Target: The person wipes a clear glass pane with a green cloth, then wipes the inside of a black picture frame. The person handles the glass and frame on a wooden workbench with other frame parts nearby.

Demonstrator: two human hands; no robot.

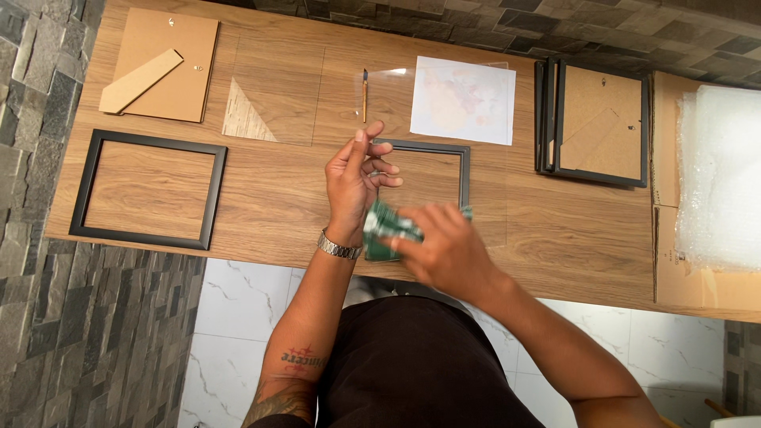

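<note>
Right hand [448,250] grips green cloth [386,230]; left hand [354,178] open above black frame [464,170]

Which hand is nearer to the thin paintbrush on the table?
Left. The left hand is raised just below the paintbrush, fingertips close to its lower end. The right hand is lower, nearer the table edge, on a green cloth.

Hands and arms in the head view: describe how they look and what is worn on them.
Both arms are bare, with no sleeves reaching the forearms. The left hand has a silver metal link watch at the wrist, and the left forearm carries dark tattoos, one with a red mark. The right hand is motion-blurred; no ring or band shows on it.
</note>
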